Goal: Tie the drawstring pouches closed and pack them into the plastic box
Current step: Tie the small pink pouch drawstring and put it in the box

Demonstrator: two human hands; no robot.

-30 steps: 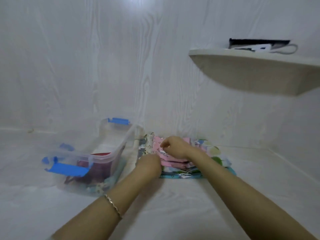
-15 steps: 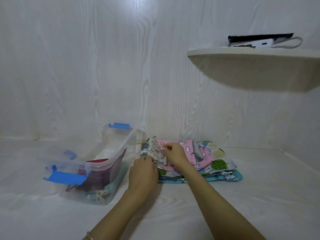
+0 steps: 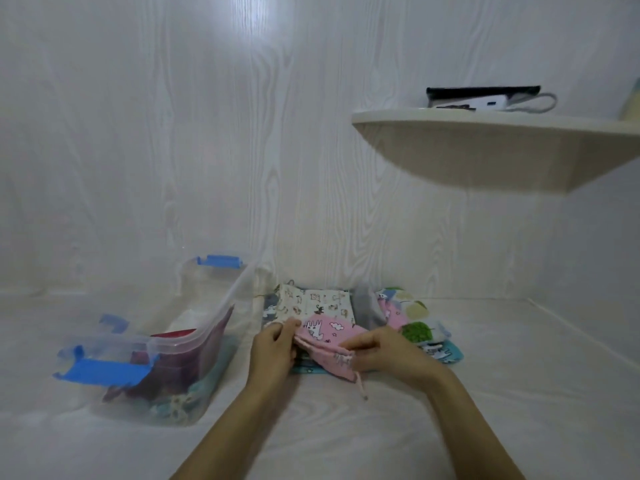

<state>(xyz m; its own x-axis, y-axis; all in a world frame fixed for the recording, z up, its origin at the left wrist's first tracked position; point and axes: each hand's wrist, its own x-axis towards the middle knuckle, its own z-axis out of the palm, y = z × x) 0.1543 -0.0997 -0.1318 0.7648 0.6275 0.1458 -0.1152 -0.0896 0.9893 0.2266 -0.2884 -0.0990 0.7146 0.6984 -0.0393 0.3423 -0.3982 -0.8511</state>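
A pink printed drawstring pouch (image 3: 323,332) lies at the front of a flat pile of pouches (image 3: 414,325) against the back wall. My left hand (image 3: 273,351) grips its left edge. My right hand (image 3: 379,351) pinches its gathered mouth on the right, and a pink cord end (image 3: 362,388) dangles below. Behind it lies a cream pouch with small animal prints (image 3: 318,303). The clear plastic box (image 3: 204,327) with blue latches stands to the left, open, with dark red and teal pouches inside.
A curved wall shelf (image 3: 495,150) juts out at the upper right, above the pile, carrying a black and white device with a cable. The white wood-grain wall stands close behind the box and pile. The white surface has a raised edge on the right.
The cream animal-print pouch, held up half a second ago, now lies flat on the pile. Both hands have come forward and taken hold of the pink pouch.
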